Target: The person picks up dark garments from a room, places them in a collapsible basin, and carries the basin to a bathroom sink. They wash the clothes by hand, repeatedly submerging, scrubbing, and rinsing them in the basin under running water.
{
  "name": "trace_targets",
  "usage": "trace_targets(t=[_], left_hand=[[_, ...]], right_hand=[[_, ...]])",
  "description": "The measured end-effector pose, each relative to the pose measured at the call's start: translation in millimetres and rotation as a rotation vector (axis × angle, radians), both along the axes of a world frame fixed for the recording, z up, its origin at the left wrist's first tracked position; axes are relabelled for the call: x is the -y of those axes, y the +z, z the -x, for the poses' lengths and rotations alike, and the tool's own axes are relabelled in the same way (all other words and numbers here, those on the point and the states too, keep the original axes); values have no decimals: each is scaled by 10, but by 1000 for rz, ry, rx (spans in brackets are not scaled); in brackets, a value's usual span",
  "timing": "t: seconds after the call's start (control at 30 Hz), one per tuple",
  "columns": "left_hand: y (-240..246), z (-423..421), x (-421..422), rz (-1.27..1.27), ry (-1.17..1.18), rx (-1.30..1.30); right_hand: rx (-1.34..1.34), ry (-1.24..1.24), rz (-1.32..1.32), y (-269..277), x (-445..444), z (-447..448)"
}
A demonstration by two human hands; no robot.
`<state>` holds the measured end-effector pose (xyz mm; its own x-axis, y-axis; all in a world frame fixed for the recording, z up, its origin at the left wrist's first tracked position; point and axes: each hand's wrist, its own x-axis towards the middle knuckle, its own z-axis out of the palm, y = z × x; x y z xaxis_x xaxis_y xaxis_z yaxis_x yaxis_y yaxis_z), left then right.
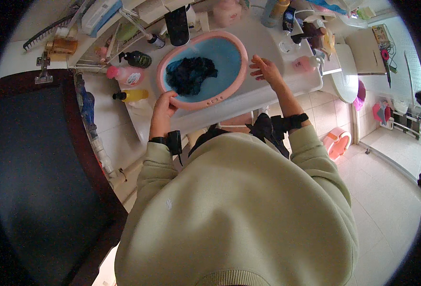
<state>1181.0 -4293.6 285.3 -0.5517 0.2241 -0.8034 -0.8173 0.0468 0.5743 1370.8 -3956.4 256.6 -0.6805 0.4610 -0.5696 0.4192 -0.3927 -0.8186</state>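
Note:
A pink-rimmed oval plastic basin [245, 68] with a blue inside stands in the white washbasin counter [267, 46]. Dark cloth [192, 73] lies bunched in the water, towards the basin's left side. The fingers of my left hand [164, 107] grip the basin's rim at its lower left. To the right of the rim, my right hand [266, 71] hangs apart from it, fingers spread and holding nothing. Above the far rim is a dark faucet [177, 26], with what looks like water running from it into the basin.
Left of the basin stand a dark pump bottle [136, 59], a pink bottle [126, 75] and a yellow bottle [131, 95]. A pink pump bottle [306, 63] is at the right edge. An open dark cabinet door [38, 150] fills the left. Further right are a toilet [345, 75] and a pink tub [337, 143].

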Motion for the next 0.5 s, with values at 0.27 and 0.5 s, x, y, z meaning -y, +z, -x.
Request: trace_targets(t=[0.27,0.5], left_hand=[[113,85,62,-12,-46,-65],[-292,271,179,120,-95,-45]], right_hand=[[-3,-49,-251,-248,-20,-427],[-164,-63,-734,158,50,88]])
